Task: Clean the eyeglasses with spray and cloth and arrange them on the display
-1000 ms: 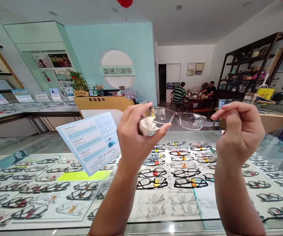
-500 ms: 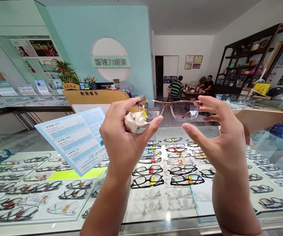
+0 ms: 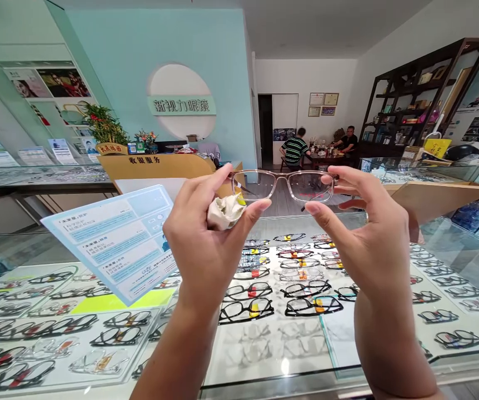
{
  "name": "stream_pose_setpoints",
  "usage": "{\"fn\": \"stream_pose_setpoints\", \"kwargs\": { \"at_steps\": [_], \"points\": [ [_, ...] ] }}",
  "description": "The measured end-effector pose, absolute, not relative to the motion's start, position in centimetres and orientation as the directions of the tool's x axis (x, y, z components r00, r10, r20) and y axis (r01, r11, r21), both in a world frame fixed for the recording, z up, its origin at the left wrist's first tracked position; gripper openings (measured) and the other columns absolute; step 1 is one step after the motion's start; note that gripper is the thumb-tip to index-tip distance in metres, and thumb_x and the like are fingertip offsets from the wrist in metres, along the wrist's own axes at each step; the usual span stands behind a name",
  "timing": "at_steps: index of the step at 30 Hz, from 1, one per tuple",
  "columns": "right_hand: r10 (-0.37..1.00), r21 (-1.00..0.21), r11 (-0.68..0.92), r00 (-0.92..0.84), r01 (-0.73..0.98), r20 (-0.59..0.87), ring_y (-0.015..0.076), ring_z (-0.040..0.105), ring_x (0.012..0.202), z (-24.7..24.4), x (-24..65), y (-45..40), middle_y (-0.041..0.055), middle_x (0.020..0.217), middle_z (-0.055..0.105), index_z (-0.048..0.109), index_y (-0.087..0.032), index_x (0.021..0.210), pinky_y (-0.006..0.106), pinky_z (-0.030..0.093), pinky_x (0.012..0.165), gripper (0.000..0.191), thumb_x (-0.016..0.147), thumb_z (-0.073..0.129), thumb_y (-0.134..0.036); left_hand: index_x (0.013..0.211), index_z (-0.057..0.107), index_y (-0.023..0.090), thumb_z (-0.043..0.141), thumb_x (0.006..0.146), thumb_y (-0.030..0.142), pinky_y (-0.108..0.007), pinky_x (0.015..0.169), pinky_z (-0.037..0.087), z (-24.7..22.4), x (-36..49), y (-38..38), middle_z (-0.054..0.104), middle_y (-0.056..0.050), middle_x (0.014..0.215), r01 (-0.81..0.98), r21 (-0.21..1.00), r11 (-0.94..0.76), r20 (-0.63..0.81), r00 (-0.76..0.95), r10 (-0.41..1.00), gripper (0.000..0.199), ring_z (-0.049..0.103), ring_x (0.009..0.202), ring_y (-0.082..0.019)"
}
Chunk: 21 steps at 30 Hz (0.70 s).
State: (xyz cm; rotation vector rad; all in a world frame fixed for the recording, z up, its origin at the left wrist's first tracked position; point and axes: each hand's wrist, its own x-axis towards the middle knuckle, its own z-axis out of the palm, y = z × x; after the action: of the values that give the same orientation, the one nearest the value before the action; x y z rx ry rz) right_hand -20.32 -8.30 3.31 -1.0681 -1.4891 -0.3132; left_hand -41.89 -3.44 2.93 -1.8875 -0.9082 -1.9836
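Note:
I hold a pair of clear-framed glasses [image 3: 284, 185] up at eye height over a glass display counter [image 3: 289, 355]. My left hand [image 3: 206, 244] pinches the frame's left end between thumb and forefinger and also keeps a crumpled off-white cloth [image 3: 223, 212] tucked against the palm. My right hand [image 3: 364, 239] grips the frame's right end with thumb and forefinger, the other fingers spread. The lenses face away from me.
Rows of spectacle frames [image 3: 248, 311] lie under the counter glass. A light-blue printed card [image 3: 114, 239] stands on the counter at the left. Behind are a yellow reception desk [image 3: 156, 166], a dark shelf unit [image 3: 414, 100], and two seated people [image 3: 295, 150] at a far table.
The glasses have come level and squarer to me. My right hand shifted from pinching the far tip to gripping the right end, and my view dropped slightly.

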Motion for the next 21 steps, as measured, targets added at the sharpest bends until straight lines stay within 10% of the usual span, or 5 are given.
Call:
{"fn": "stream_pose_setpoints", "kwargs": {
  "at_steps": [21],
  "points": [
    [0.403, -0.422, 0.552, 0.213, 0.719, 0.89, 0.0325, 0.08, 0.112, 2.99, -20.19, -8.4, 0.0098, 0.131, 0.082, 0.077, -0.029, 0.139, 0.052, 0.069, 0.094, 0.046, 0.097, 0.078, -0.047, 0.124, 0.078, 0.028, 0.095, 0.081, 0.05, -0.041, 0.089, 0.059, 2.32, -41.17, -3.17, 0.072, -0.003, 0.102, 0.557, 0.291, -0.778, 0.956, -0.205, 0.21, 0.051, 0.07, 0.094, -0.022]
  ]
}}
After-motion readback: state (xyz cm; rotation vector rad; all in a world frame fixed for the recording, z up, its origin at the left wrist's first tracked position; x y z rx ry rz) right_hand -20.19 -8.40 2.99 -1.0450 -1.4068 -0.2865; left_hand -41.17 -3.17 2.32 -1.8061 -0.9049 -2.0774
